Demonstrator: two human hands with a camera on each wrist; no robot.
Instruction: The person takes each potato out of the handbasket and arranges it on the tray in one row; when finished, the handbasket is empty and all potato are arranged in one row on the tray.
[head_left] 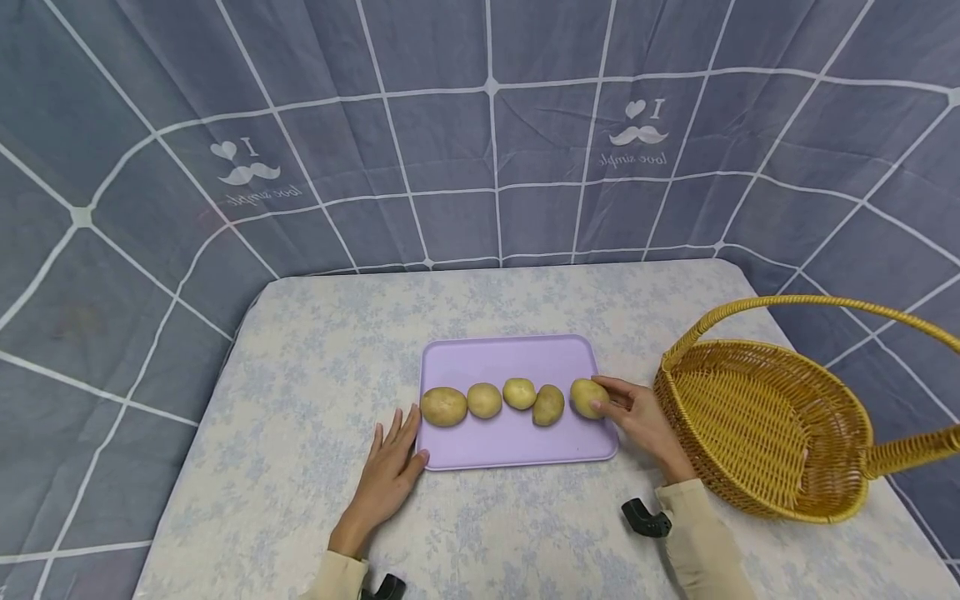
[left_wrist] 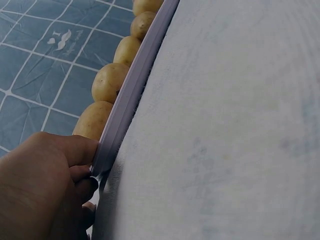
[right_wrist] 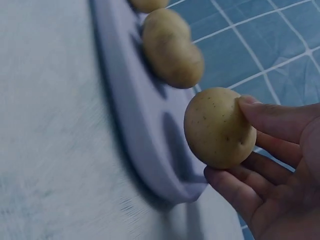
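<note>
A row of several potatoes, among them a large one (head_left: 443,407) at the left end, lies across a light purple tray (head_left: 510,451). Between thumb and fingers my right hand (head_left: 645,421) pinches the rightmost potato (right_wrist: 219,127). The right wrist view shows that potato held a little above the tray, whose shadow-marked end lies below it. At the tray's left edge, my left hand (head_left: 386,475) has its fingers extended, touching the rim near the front corner. The left wrist view shows its lower fingers (left_wrist: 86,190) partly in shadow beside the rim.
A yellow woven basket (head_left: 757,417) with a tall handle stands on the table right of my right hand. Under everything is a pale floral tablecloth (head_left: 337,333). A grey-blue checked curtain (head_left: 450,150) hangs behind the table and along both sides.
</note>
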